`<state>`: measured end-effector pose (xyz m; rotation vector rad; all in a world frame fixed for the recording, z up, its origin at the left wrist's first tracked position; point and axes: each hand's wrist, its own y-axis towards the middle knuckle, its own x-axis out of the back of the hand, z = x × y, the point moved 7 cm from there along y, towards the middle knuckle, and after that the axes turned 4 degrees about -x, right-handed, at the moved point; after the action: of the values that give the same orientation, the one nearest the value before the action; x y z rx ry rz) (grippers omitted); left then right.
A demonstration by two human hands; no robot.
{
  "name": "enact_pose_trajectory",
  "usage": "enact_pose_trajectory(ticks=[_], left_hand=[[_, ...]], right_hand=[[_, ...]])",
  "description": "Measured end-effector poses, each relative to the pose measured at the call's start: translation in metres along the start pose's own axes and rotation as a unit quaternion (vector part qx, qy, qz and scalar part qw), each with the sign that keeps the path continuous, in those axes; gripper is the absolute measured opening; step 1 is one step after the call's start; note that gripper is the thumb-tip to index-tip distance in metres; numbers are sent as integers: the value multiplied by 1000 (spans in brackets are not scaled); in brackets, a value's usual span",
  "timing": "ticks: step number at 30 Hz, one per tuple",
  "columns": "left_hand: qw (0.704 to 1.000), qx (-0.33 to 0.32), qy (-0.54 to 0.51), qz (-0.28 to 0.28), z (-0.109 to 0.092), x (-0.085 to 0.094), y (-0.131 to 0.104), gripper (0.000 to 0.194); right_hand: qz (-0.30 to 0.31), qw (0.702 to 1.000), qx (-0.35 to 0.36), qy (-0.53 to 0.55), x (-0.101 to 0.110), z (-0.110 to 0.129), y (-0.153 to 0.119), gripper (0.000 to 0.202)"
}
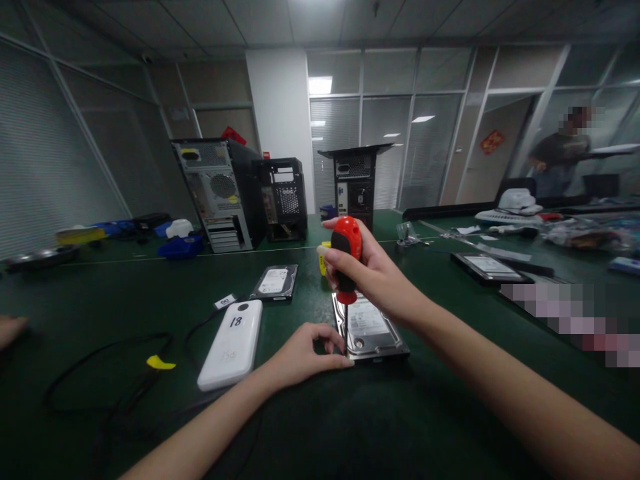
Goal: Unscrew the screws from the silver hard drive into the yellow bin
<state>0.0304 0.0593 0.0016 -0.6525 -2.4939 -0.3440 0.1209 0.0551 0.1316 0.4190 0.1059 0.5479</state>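
Note:
A hard drive (373,327) lies label side up on the green table in front of me. My right hand (367,257) is wrapped round the red and black handle of a screwdriver (350,240) held upright. Its shaft runs down to the drive's near left corner. Thumb and fingers of my left hand (313,350) close on that same corner, beside the screwdriver's tip. The exact contact of the tip is hidden by the fingers. A small yellow object (323,259) shows behind my right hand, mostly covered.
A white power bank (233,343) marked 18, with black cables, lies left of the drive. Behind it is another hard drive (275,281); a third drive (487,267) lies right. Computer cases (220,193) stand at the back. A person (563,157) stands far right; another hand (11,331) shows at left.

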Motion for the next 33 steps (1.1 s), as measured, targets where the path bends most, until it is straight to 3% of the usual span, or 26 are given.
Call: enact_pose_trajectory(ticks=[5, 11, 21, 33], left_hand=[[1000, -1, -6, 5, -2, -1, -1, 17], [1000, -5, -24, 12, 0, -3, -1, 17], [1000, 3, -16, 22, 0, -2, -2, 21], [1000, 0, 1, 19, 0, -1, -1, 23]], right_hand=[[33, 998, -30, 40, -5, -3, 4, 41], [23, 999, 14, 34, 0, -2, 1, 38], [30, 999, 28, 23, -4, 1, -4, 38], [-14, 999, 42, 17, -1, -1, 0, 37]])
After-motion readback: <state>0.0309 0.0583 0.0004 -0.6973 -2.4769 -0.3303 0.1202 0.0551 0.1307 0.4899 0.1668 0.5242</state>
